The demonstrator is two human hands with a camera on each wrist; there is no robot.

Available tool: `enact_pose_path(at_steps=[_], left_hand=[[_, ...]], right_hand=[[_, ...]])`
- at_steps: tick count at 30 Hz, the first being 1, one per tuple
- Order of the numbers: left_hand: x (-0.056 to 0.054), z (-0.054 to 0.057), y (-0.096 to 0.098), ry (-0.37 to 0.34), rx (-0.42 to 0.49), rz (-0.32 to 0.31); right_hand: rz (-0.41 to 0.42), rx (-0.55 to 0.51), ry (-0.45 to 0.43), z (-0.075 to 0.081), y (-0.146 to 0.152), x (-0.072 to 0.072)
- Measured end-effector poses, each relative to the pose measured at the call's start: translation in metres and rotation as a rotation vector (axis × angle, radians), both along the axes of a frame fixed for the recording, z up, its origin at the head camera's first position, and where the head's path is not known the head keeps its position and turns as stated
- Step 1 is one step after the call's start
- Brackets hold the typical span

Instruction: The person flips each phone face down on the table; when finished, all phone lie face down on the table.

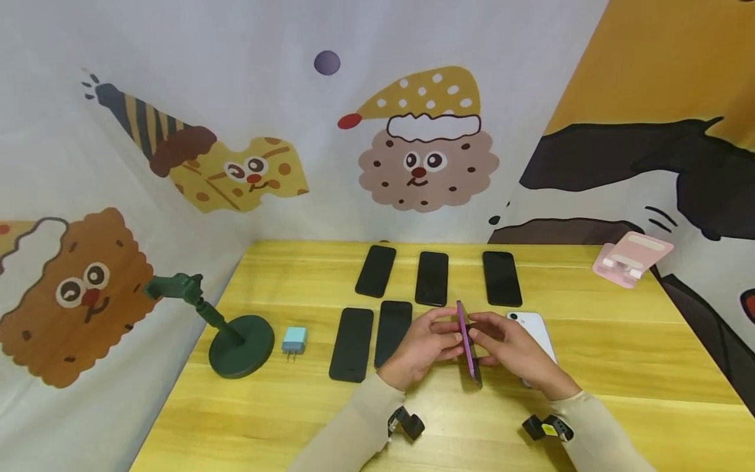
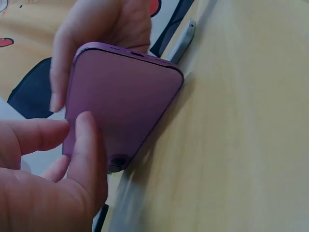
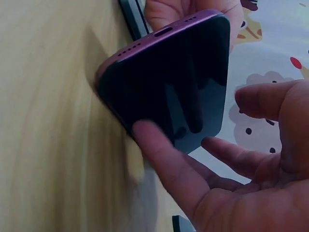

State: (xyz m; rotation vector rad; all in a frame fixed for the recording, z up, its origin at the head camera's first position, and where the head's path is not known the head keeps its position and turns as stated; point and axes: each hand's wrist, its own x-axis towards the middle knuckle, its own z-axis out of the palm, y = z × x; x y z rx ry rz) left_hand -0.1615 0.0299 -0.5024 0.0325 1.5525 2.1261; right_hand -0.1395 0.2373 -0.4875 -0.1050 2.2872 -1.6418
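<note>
In front of you hangs a white cloth backdrop [image 1: 283,98] printed with cartoon biscuits, beyond the far edge of the pale yellow wood-grain table [image 1: 590,341]. At the left stands a dark green stand [image 1: 242,347] with a round base and jointed arm; at the far right, a pale pink folding stand [image 1: 634,259]. Your left hand [image 1: 420,342] and right hand [image 1: 508,344] meet over the near part of the table, thumbs and fingers clamped on a purple smartphone [image 2: 130,92]. It is turned on edge between them, purple back to the left, dark screen to the right. Three black phones [image 1: 432,278] lie in the far row and two flat dark phones [image 1: 351,344] nearer, left; your left hand partly covers one. Your right hand and wrist block part of a white smartphone [image 1: 535,331]. Left of the phones lies a light blue two-pin charger [image 1: 294,340]. Your right wrist's black camera [image 1: 533,427] bears a yellow label [image 1: 550,430], too small to read.
</note>
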Motion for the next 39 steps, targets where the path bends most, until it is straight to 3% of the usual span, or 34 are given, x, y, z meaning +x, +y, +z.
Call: enact_pose_path(at_steps=[12,28,33,39], left_hand=[[0.004,-0.009,0.014,0.011,-0.042,-0.015],[0.008,-0.010,0.019,0.025,-0.090,-0.035],[0.005,-0.009,0.013,-0.010,-0.037,-0.023],[0.000,-0.009,0.007,-0.062,0.073,-0.038]], right_hand=[[-0.007,-0.023,-0.019,0.008,0.003,-0.001],[-0.068,0.067,0.000,0.015,0.011,0.002],[-0.078,0.105,0.051,0.020,0.015,0.004],[-0.104,0.129,0.138,0.036,0.013,0.008]])
